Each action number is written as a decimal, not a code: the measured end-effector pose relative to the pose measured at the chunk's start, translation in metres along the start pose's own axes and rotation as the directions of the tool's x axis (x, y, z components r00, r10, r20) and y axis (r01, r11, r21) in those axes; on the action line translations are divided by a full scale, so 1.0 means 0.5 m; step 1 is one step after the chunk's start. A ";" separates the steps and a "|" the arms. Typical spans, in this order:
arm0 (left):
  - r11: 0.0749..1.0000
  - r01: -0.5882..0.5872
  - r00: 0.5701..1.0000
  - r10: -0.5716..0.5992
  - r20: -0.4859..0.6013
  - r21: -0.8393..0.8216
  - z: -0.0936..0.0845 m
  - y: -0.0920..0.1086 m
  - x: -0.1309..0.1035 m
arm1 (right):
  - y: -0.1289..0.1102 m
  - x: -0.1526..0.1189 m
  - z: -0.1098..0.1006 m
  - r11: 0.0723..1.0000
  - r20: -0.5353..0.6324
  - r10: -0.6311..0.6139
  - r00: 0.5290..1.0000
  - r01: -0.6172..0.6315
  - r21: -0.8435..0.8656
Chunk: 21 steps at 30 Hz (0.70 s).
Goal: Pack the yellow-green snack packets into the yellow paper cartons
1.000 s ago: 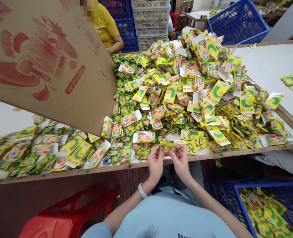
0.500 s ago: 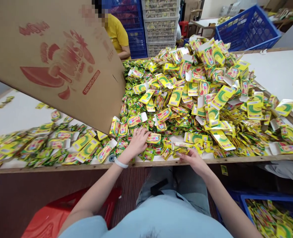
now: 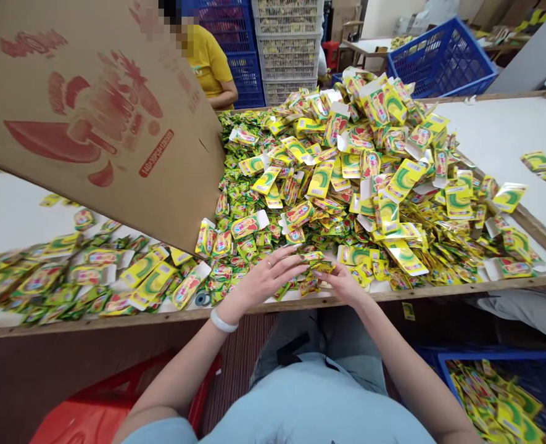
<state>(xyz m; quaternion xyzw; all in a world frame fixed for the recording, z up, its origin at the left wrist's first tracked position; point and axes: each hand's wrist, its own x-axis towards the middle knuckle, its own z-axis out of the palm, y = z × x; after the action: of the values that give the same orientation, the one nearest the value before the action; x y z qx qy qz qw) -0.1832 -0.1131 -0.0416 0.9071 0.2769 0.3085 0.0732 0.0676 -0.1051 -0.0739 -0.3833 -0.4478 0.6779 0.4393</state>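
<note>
Near the table's front edge, my left hand [image 3: 273, 275] reaches over the pile of small packets, its fingers stretched toward my right hand and touching or nearly touching a small yellow-green pack [image 3: 313, 256]. My right hand [image 3: 342, 280] has its thumb and fingers closed on small yellow packets [image 3: 322, 269]. The two hands almost meet. Behind them rises a large heap of yellow and green candy boxes [image 3: 321, 179], many with white flaps open, mixed with small green sachets [image 3: 240, 160].
A large cardboard carton [image 3: 161, 179] leans over the table at left. More packets [image 3: 60, 277] lie below it. Across the table sits a person in a yellow shirt [image 3: 212, 68]. A blue crate [image 3: 439, 61] stands behind the heap; another blue crate [image 3: 443, 370] is at lower right.
My left hand has let go of a small box and moved right, toward my right hand, with its fingers now extended. My right hand has lifted its packets slightly. The view has shifted a little.
</note>
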 end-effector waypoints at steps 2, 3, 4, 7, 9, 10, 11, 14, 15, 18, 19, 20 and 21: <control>0.987 0.061 0.985 -0.083 -0.151 -0.146 0.010 0.005 0.002 | -0.004 -0.013 0.010 0.998 -0.016 -0.001 1.000 0.002 0.069; 0.961 0.105 0.962 -0.164 -0.219 -0.257 0.018 0.012 0.006 | -0.003 -0.022 0.017 0.992 -0.031 0.018 0.999 -0.014 0.124; 0.912 0.138 0.937 -0.246 -0.248 -0.385 0.030 0.022 0.012 | 0.001 -0.033 0.025 0.983 -0.037 0.045 0.998 -0.038 0.178; 0.646 0.161 0.897 -0.412 -0.162 -0.746 0.076 0.060 0.039 | 0.011 -0.071 0.039 0.964 0.011 0.124 0.992 -0.124 0.234; 0.438 0.168 0.837 -0.537 -0.107 -0.883 0.105 0.083 0.059 | 0.002 -0.093 0.032 0.982 -0.038 0.102 0.994 -0.095 0.165; 0.349 0.173 0.796 -0.601 -0.078 -0.921 0.117 0.092 0.068 | -0.010 -0.102 0.024 0.994 -0.109 0.048 0.993 -0.036 0.104; 0.275 0.186 0.762 -0.646 -0.038 -0.943 0.125 0.098 0.075 | -0.028 -0.109 0.014 0.999 -0.191 -0.038 0.981 0.044 0.027; 0.149 0.331 0.767 -0.618 0.174 -0.932 0.133 0.114 0.091 | -0.101 -0.117 -0.008 0.918 -0.241 -0.350 0.905 0.280 -0.282; 0.126 0.390 0.778 -0.574 0.254 -0.912 0.132 0.119 0.095 | -0.125 -0.116 -0.010 0.857 -0.155 -0.418 0.895 0.332 -0.394; 0.118 0.475 0.805 -0.457 0.377 -0.872 0.120 0.134 0.102 | -0.177 -0.115 -0.005 0.595 0.183 -0.425 0.886 0.426 -0.681; 0.146 0.469 0.820 -0.438 0.369 -0.871 0.115 0.138 0.102 | -0.188 -0.116 -0.002 0.496 0.259 -0.382 0.887 0.433 -0.753; 0.187 0.458 0.835 -0.426 0.348 -0.869 0.108 0.142 0.101 | -0.196 -0.118 0.002 0.396 0.306 -0.326 0.894 0.424 -0.815; 0.230 0.449 0.848 -0.413 0.331 -0.863 0.102 0.146 0.099 | -0.202 -0.121 0.005 0.301 0.329 -0.260 0.908 0.400 -0.866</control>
<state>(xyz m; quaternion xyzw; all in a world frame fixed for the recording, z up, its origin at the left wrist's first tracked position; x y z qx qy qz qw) -0.0868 -0.1451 -0.0344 0.5996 0.2936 0.3610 0.6512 0.1101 -0.1410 0.0300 -0.4173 -0.8422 0.2307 0.2517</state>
